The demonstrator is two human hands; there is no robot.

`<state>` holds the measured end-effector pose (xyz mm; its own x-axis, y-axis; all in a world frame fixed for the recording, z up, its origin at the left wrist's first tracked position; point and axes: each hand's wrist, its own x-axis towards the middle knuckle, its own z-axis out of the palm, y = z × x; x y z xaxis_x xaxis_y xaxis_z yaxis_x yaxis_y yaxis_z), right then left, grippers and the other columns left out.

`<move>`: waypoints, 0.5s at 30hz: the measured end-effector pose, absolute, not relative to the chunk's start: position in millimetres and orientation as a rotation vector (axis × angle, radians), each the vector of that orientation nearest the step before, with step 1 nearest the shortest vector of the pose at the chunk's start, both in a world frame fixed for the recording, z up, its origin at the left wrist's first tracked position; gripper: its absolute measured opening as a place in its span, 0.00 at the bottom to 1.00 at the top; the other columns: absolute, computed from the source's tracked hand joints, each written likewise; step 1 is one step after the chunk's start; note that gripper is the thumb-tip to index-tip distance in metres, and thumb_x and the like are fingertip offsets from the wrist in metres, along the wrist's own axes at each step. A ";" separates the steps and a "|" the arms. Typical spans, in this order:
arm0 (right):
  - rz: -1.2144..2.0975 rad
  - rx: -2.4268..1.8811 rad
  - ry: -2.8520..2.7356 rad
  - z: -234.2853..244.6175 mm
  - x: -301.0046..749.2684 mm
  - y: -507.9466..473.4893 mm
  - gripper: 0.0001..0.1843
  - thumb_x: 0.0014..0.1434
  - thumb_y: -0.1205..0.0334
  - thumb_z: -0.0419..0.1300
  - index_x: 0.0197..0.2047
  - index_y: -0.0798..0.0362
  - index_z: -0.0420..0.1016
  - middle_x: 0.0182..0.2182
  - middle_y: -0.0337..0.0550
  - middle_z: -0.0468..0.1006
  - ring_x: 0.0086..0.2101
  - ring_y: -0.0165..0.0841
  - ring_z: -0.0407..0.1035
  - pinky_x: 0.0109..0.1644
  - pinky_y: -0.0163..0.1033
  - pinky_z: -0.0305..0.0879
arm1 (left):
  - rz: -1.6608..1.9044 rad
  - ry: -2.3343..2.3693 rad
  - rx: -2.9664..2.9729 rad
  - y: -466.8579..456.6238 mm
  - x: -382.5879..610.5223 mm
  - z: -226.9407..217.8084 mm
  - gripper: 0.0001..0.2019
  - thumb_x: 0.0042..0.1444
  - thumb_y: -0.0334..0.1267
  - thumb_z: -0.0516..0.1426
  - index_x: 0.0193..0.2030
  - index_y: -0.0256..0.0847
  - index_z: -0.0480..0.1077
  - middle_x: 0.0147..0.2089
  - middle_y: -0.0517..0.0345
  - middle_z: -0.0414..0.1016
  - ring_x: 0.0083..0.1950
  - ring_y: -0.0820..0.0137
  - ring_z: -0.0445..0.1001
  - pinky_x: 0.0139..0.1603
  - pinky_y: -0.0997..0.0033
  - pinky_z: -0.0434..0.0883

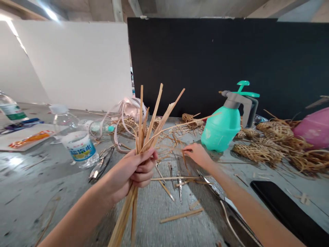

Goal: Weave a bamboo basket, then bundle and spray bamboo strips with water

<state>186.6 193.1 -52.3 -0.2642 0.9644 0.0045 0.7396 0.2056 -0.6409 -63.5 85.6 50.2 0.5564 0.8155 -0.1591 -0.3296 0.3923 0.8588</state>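
Observation:
My left hand is wrapped around a bundle of bamboo strips. Their upper ends fan out above the fist, and the lower ends run down toward me. One thin strip bends away to the right, passing in front of the sprayer. To the right, low over the table, my right hand has its fingers pinched on a thin brown bamboo strip that hangs down. Below that hand lie scissors, partly covered by the right forearm. Tweezers and loose strip pieces are on the table between my arms.
A green spray bottle stands behind my right hand. Woven bamboo pieces pile up at the right, near a pink container and a black phone-like slab. Water bottles, a pink strapped bag and a white tray are left.

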 end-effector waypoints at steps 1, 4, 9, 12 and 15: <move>0.786 -1.584 -2.037 -47.8 189.2 201.9 0.15 0.57 0.56 0.52 0.45 0.54 0.67 0.44 0.44 0.69 0.41 0.32 0.65 0.44 0.45 0.64 | 0.793 0.635 0.892 85.6 -63.4 50.1 0.11 0.59 0.39 0.50 0.29 0.38 0.64 0.15 0.72 0.43 0.14 0.85 0.38 0.11 0.88 0.45; 0.934 -1.563 -1.899 -33.9 195.9 221.1 0.17 0.57 0.55 0.53 0.46 0.55 0.65 0.43 0.44 0.69 0.39 0.31 0.66 0.41 0.44 0.66 | 0.804 0.625 0.890 86.4 -63.4 49.5 0.11 0.59 0.39 0.51 0.28 0.37 0.63 0.15 0.72 0.44 0.14 0.84 0.38 0.10 0.88 0.45; 1.207 -1.466 -1.688 -16.9 199.7 218.6 0.17 0.57 0.55 0.53 0.47 0.55 0.65 0.43 0.44 0.69 0.39 0.31 0.67 0.40 0.43 0.66 | 0.835 0.659 0.893 89.7 -64.1 47.1 0.11 0.59 0.39 0.50 0.28 0.37 0.64 0.15 0.72 0.44 0.14 0.84 0.38 0.11 0.87 0.44; 1.333 -1.382 -1.583 -7.7 199.2 205.6 0.17 0.57 0.55 0.53 0.48 0.55 0.64 0.44 0.45 0.69 0.39 0.32 0.66 0.41 0.44 0.66 | 0.871 0.701 0.877 92.9 -64.1 44.4 0.11 0.59 0.39 0.51 0.27 0.37 0.64 0.14 0.72 0.45 0.14 0.84 0.38 0.11 0.86 0.43; 1.416 -1.298 -1.489 4.2 195.8 193.2 0.17 0.57 0.56 0.53 0.48 0.55 0.64 0.44 0.45 0.68 0.40 0.32 0.66 0.41 0.44 0.66 | 0.893 0.735 0.861 95.0 -63.0 42.2 0.12 0.56 0.38 0.54 0.24 0.36 0.63 0.14 0.72 0.46 0.14 0.85 0.39 0.11 0.85 0.42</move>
<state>195.8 193.2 4.2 -0.2560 0.9554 -0.1473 0.1948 -0.0982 -0.9759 -63.0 95.0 42.2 0.4393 0.8795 -0.1830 -0.3495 0.3550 0.8671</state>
